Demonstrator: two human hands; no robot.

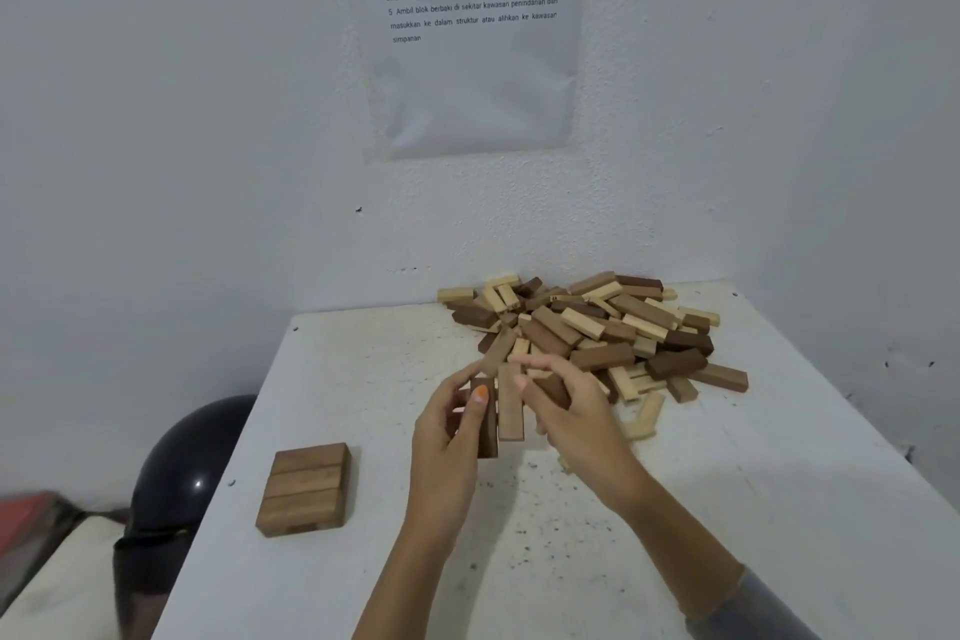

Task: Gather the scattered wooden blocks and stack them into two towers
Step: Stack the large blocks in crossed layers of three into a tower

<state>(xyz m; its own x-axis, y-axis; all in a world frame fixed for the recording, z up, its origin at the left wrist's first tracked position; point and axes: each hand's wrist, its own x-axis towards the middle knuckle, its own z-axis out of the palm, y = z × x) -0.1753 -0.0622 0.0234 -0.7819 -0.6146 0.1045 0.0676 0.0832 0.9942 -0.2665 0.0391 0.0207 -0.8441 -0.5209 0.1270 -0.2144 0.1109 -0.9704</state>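
**Q:** Where are the blocks?

**A:** Most lie in a loose pile (587,327) at the far middle of the white table (727,509), close to the wall. A flat layer of three blocks (306,486) sits alone at the near left.

**Q:** And the hands?

**A:** They are close together at the pile's near edge. The left hand (447,424) pinches a dark block (487,431), its long axis running roughly near to far. The right hand (576,411) curls round a second dark block (553,390). A tan block (510,405) sits between them; I cannot tell whether either hand holds it.

**Q:** Which way would the blocks go?

**A:** Probably left and nearer, towards that layer. The left hand is closer to it. The layer's blocks run left to right, so the held block's heading would likely suit a crossing layer.
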